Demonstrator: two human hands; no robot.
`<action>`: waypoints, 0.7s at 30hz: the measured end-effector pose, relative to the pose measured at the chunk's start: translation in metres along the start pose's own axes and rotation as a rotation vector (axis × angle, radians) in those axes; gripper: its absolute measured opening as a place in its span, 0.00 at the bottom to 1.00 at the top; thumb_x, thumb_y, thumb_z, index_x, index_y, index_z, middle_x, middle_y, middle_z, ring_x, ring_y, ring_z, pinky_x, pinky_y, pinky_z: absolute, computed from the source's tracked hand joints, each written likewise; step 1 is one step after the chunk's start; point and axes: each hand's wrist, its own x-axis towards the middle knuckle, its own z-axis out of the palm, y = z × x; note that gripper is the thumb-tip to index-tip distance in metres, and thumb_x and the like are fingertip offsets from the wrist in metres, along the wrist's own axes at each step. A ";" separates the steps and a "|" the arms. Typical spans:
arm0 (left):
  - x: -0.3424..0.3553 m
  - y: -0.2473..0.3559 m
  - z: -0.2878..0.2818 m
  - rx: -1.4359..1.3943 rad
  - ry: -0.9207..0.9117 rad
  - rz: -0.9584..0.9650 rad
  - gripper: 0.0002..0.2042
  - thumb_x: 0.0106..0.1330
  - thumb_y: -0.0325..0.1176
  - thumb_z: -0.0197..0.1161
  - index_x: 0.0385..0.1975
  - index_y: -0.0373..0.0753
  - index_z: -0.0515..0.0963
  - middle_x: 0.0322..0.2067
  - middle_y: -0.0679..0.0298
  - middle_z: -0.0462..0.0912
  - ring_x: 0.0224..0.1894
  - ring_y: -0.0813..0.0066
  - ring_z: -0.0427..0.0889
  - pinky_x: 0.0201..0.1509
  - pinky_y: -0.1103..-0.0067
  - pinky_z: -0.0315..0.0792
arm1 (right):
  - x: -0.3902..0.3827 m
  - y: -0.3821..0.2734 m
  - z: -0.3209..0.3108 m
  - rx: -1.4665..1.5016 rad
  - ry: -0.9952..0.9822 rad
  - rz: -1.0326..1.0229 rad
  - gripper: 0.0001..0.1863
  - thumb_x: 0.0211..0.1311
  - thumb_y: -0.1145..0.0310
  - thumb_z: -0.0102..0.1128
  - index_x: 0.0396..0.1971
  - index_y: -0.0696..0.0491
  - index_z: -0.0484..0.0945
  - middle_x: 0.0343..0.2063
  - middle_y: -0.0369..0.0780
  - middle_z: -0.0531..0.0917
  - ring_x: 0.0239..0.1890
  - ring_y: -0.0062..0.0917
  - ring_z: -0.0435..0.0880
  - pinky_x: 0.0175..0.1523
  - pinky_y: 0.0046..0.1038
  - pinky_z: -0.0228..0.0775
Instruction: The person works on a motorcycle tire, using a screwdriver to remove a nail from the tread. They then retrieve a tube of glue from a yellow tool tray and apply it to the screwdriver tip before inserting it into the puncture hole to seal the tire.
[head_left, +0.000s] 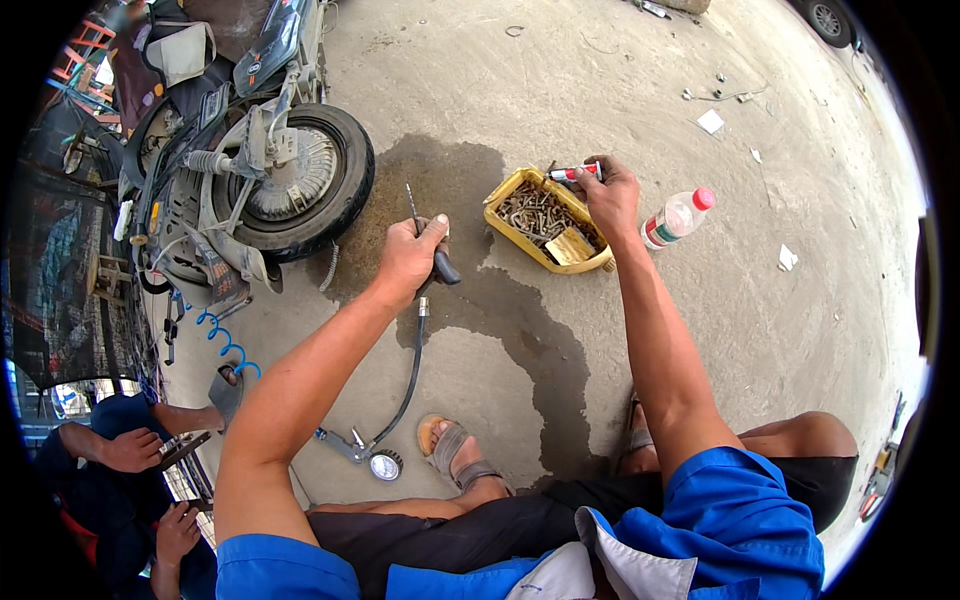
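thin-shanked hand tool (412, 203) with a black handle (447, 269) is in the left hand (408, 258), its metal shank pointing up past the knuckles and the handle poking out beside the heel of the palm. the fingers of this hand are curled firmly around it, thumb laid on top. the right hand (613, 196) has a small red-and-white tube (568, 174) pinched between thumb and fingers, its far end pointing left.

just left of the right hand and partly below it, a yellow plastic tub (518, 244) sits on the concrete ground (640, 325), filled with loose screws and bolts (530, 212). right of the right wrist is a clear plastic bottle (673, 220) with a red cap. to the left of the left hand, near it, is the black tire (357, 175) of a scooter (205, 225) lying on its side. below the left hand, toward the person's feet, a black hose (413, 375) runs to a round pressure gauge (386, 465). a dark wet patch (550, 365) spreads between the two hands on the ground. well left of the left forearm are a co-worker's hands (133, 450).
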 end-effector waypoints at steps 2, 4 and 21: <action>0.000 -0.001 0.000 -0.002 -0.001 0.004 0.15 0.71 0.43 0.63 0.26 0.39 0.75 0.21 0.69 0.75 0.22 0.83 0.71 0.27 0.82 0.66 | -0.001 -0.003 0.001 -0.011 -0.001 -0.002 0.09 0.62 0.74 0.65 0.39 0.62 0.82 0.25 0.41 0.87 0.26 0.18 0.85 0.32 0.23 0.76; 0.000 -0.001 0.000 -0.009 -0.008 0.004 0.16 0.71 0.43 0.63 0.26 0.39 0.76 0.21 0.69 0.75 0.22 0.83 0.71 0.28 0.81 0.66 | -0.002 -0.005 0.000 -0.029 -0.002 0.005 0.09 0.62 0.74 0.65 0.39 0.62 0.82 0.24 0.41 0.87 0.26 0.18 0.85 0.32 0.23 0.76; 0.001 -0.001 0.001 0.026 -0.009 0.006 0.16 0.71 0.43 0.63 0.25 0.40 0.75 0.21 0.70 0.75 0.22 0.84 0.70 0.27 0.82 0.65 | -0.001 -0.005 0.002 -0.062 -0.012 -0.012 0.09 0.63 0.75 0.66 0.41 0.62 0.81 0.26 0.38 0.85 0.27 0.16 0.84 0.30 0.21 0.75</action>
